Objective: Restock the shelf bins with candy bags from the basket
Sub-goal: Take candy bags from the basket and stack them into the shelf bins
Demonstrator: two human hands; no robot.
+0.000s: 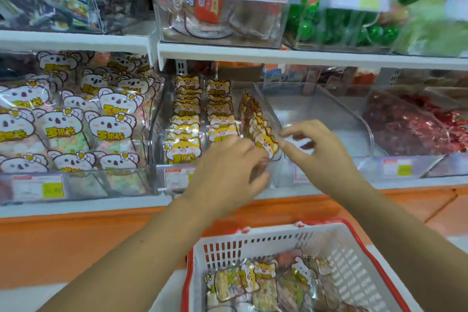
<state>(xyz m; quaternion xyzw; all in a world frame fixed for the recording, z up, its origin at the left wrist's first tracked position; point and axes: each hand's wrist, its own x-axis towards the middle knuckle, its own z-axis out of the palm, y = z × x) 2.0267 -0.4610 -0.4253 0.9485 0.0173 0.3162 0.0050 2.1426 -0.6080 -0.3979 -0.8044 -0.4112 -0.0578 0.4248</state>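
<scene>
A clear shelf bin on the middle shelf holds rows of yellow cat-face candy bags. At its front right corner, one cat-face bag stands tilted against the bin wall. My left hand grips this bag from the left and below. My right hand pinches its right edge with thumb and forefinger. The white basket with red rim sits below, holding several mixed candy bags.
Left of the cat bin, a bin of white koala-face bags is full. To the right stand a clear bin and a bin of dark red sweets. Upper shelf bins overhang. An orange ledge runs below.
</scene>
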